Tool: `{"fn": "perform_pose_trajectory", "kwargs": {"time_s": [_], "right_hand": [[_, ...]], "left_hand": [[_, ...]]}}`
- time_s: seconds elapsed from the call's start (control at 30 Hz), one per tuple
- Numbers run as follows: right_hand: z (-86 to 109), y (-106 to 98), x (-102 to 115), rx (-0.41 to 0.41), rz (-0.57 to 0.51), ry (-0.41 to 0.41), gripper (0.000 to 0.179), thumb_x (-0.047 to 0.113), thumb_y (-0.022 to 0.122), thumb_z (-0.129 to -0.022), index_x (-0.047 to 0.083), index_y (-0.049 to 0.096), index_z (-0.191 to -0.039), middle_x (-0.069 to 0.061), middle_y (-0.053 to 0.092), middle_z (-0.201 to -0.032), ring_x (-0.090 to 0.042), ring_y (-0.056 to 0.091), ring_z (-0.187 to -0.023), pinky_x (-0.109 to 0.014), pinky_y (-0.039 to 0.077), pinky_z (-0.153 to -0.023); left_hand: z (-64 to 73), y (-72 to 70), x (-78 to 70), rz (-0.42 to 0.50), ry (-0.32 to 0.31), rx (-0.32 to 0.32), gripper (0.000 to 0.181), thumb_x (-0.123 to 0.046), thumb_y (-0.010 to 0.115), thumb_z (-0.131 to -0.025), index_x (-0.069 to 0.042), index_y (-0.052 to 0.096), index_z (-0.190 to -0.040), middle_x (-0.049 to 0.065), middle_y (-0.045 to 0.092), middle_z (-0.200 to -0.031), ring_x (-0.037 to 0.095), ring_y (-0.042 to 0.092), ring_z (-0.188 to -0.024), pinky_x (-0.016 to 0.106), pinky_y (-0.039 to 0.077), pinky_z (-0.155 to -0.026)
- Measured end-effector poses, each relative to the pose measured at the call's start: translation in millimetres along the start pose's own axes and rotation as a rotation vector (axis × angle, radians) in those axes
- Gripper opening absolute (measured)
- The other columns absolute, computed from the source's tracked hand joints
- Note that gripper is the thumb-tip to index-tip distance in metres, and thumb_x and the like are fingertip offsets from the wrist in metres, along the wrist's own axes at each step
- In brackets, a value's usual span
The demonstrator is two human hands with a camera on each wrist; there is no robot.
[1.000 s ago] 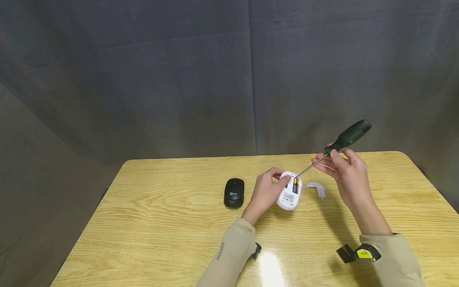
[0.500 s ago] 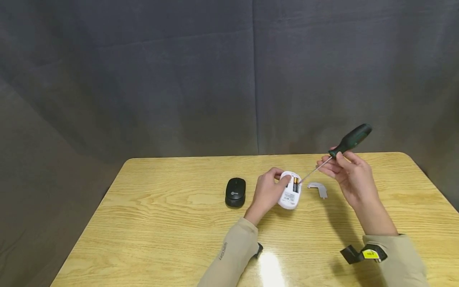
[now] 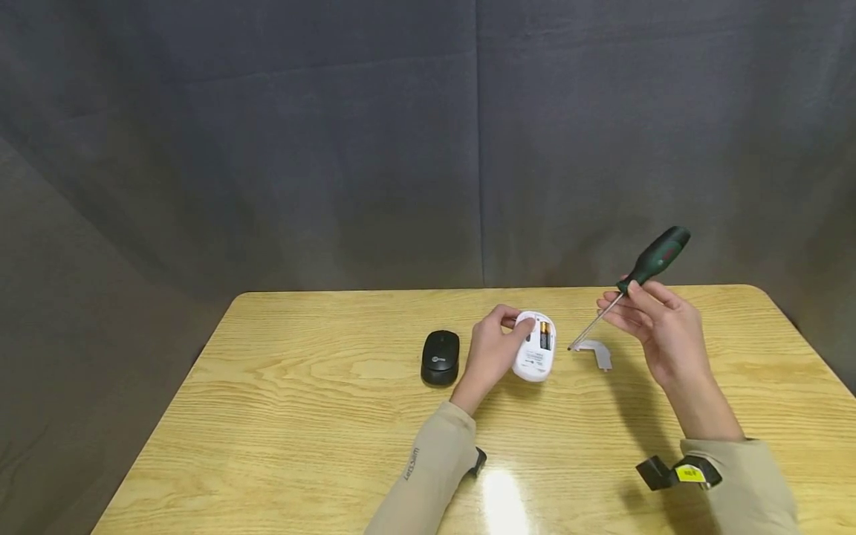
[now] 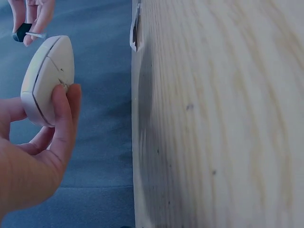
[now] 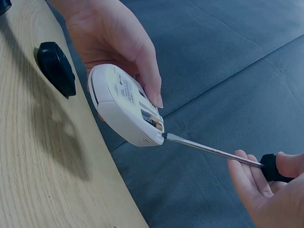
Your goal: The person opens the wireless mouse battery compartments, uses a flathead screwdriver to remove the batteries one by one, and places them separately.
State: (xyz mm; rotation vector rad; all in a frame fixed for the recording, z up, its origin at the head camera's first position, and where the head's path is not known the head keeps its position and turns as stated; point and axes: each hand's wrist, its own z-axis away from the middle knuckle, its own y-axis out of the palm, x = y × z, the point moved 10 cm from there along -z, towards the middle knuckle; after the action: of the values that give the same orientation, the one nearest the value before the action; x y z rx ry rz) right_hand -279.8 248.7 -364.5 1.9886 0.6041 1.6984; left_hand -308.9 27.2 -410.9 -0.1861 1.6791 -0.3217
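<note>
My left hand (image 3: pixel 493 348) grips a white computer mouse (image 3: pixel 533 365) above the table, underside facing up. Its battery bay stands uncovered, and a black and copper battery (image 5: pixel 151 119) shows inside. Between the thumb and fingers of my right hand (image 3: pixel 669 334) is a screwdriver (image 3: pixel 658 256) with a dark green handle, pinched where handle meets shaft. Its shaft slants down to the left; in the head view the tip appears right of the mouse, apart from it. The tip overlaps the mouse's edge in the right wrist view; contact is unclear. A white battery cover (image 3: pixel 602 355) lies below the tip.
A black computer mouse (image 3: pixel 440 358) sits on the wooden table (image 3: pixel 301 416), left of my left hand. Behind the far table edge hangs a dark grey curtain (image 3: pixel 334 163). Black straps with camera mounts (image 3: pixel 677 472) circle the sleeves.
The screwdriver tip has come out of the battery bay and moved right, off the white mouse. My left hand has shifted the mouse slightly up and left.
</note>
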Motion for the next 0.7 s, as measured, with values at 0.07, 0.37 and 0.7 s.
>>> {"fn": "perform_pose_trajectory", "kwargs": {"time_s": [0.07,0.37,0.7], "right_hand": [[-0.6,1.0,1.7,0.004,-0.019,-0.011,0.011,-0.001,0.06,-0.103,-0.006,0.071,-0.102,-0.02,0.077,-0.092,-0.028,0.077,-0.086,-0.039,0.059,-0.079],[-0.8,-6.0,6.3,-0.046,0.058,-0.024,0.009,0.002,0.065,-0.1,-0.002,0.073,-0.103,-0.017,0.078,-0.091,-0.026,0.078,-0.083,-0.035,0.059,-0.076],[-2.8,-28.5,11.1,-0.062,0.083,0.03,0.011,-0.001,0.064,-0.101,-0.001,0.075,-0.097,-0.012,0.077,-0.092,-0.025,0.078,-0.082,-0.034,0.059,-0.075]], "left_hand": [[0.2,0.1,-0.8,0.007,0.003,-0.001,0.024,-0.023,0.072,-0.096,-0.003,0.072,-0.109,0.002,0.066,-0.092,0.008,0.056,-0.078,0.024,0.047,-0.072],[1.2,1.2,0.9,0.006,-0.014,0.006,0.024,-0.025,0.072,-0.096,-0.004,0.074,-0.108,0.001,0.067,-0.09,0.008,0.057,-0.08,0.025,0.047,-0.073],[0.9,1.1,2.5,-0.003,-0.009,0.006,0.026,-0.027,0.071,-0.098,-0.005,0.076,-0.111,0.002,0.071,-0.092,0.006,0.059,-0.08,0.023,0.048,-0.07]]}}
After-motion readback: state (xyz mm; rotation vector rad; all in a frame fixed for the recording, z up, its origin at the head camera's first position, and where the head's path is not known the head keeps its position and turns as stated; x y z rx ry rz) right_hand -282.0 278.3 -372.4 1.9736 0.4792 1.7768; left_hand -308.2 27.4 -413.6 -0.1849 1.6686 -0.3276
